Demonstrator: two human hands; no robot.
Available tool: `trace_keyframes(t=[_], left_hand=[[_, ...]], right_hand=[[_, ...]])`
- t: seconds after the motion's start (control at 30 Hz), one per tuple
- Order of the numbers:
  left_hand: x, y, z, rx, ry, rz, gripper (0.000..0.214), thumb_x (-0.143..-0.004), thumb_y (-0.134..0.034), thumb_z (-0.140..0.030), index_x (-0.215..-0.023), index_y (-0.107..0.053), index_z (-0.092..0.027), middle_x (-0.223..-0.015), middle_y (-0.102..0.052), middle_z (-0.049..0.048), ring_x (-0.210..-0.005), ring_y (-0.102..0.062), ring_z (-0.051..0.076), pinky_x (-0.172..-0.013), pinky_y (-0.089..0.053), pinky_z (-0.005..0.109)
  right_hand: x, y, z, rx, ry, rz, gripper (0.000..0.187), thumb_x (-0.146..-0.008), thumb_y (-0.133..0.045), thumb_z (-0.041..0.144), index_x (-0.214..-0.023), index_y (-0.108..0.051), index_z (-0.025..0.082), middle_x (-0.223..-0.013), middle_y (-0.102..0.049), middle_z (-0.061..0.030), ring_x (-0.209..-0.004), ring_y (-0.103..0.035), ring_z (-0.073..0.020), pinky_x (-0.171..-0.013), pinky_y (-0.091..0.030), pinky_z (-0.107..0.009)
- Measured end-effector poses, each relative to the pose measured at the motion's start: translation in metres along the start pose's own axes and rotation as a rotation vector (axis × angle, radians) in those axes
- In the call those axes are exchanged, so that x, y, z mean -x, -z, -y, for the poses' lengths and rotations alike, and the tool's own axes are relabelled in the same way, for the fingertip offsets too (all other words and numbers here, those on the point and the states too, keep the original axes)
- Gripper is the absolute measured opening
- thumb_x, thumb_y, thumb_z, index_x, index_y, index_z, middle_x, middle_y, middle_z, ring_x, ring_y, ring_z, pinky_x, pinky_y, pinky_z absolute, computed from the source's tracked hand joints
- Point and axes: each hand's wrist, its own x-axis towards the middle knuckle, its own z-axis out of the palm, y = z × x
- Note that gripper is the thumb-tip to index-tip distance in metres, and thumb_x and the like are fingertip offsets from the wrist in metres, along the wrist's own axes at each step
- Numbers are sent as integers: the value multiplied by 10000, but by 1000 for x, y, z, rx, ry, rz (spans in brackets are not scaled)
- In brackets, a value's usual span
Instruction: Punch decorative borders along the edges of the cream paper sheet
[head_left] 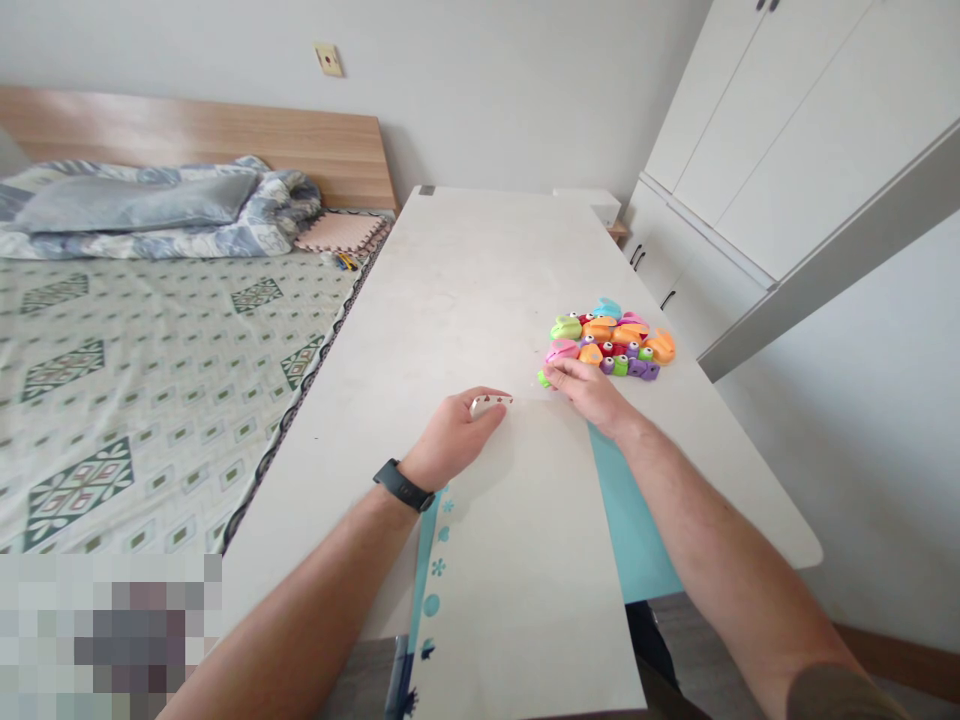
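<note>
Left hand (456, 433), black watch (403, 486) on the wrist, lies curled on the desk with fingers closed around a small pale punch-like object (491, 402) with red marks, pinched at the far edge of a large white paper sheet (517, 560). Exactly what the object is cannot be told; it is mostly hidden by the fingers.

Right hand (589, 388) rests at the sheet's far right corner, fingers bent and loosely closed, fingertips touching a small green plastic piece (543, 379) at the near left edge of a pile of bright plastic craft punches (611, 340), pink, orange, green, purple and teal. Whether it grips the piece or only touches it cannot be told.

The white sheet lies over a teal paper sheet (637, 540); teal shows along its right side and as a strip with flower and dot cut-outs (437, 560) along its left side. Both sheets overhang the near edge of the long white desk (465, 280).

The pile sits right of centre on the desk, just beyond the right hand.

Left of the desk is a bed with patterned green-and-cream cover (150, 370), folded blue-grey quilt (157, 210) at the far end against a wooden headboard (225, 135). White wardrobe (780, 130) is far right.
</note>
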Motion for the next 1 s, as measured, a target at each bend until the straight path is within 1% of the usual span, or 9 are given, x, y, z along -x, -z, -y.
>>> trace_keyframes(t=[0.13,0.27,0.4,0.6,0.7,0.83,0.9,1.0], left_hand=[[0,0,0,2,4,6,462,-927,-605,-492,-1256,-702,-183,-901,-742,51,-688,-652,165,-552,-454,242],[0,-1,0,-10,4,6,451,-938,-592,-485,-1260,-700,-189,-904,-745,51,-704,-663,171,-561,-459,245],[0,-1,0,-9,0,5,452,-933,-594,-484,-1257,-704,-188,-914,-750,54,-701,-662,172,-559,-464,250],[0,0,1,-52,7,11,451,-937,-585,-481,-1256,-706,-186,-901,-751,51,-709,-662,177,-577,-478,259],[2,1,-2,-69,13,39,453,-944,-578,-487,-1254,-709,-184,-933,-759,62,-744,-678,193,-600,-491,271],[6,4,-8,-96,-7,104,424,-947,-581,-482,-1232,-728,-205,-983,-770,60,-819,-696,211,-666,-516,285],[8,5,-12,-109,-3,134,418,-950,-575,-488,-1222,-734,-215,-984,-771,53,-834,-698,217,-677,-519,289],[9,5,-14,-113,-1,160,425,-952,-569,-497,-1219,-734,-211,-977,-769,51,-848,-697,224,-683,-521,291]], right_hand=[[-1,0,0,-4,-12,-3,439,-888,-619,623,-934,-731,202,-828,-643,-10,-760,-530,-165,-651,-382,-283],[-2,0,-2,-37,-20,-14,421,-883,-630,612,-973,-736,214,-878,-676,-17,-831,-579,-189,-680,-399,-294],[-2,1,-2,-35,-25,-8,407,-887,-633,614,-974,-733,229,-962,-702,-21,-923,-611,-210,-701,-410,-299],[-2,3,-2,-50,-4,-27,423,-891,-625,629,-1024,-720,239,-962,-698,-24,-916,-637,-213,-682,-432,-303],[-2,4,0,-78,5,-23,425,-902,-615,624,-1035,-705,231,-970,-703,-35,-928,-657,-218,-691,-457,-310],[1,5,3,-73,31,-7,412,-927,-591,617,-1023,-691,229,-975,-712,-37,-956,-668,-218,-731,-474,-317],[3,5,4,-68,37,16,404,-938,-581,613,-1016,-680,229,-969,-715,-34,-962,-676,-216,-744,-476,-316],[5,2,5,-72,10,75,408,-944,-573,618,-994,-656,222,-940,-709,-31,-929,-698,-215,-720,-473,-311]])
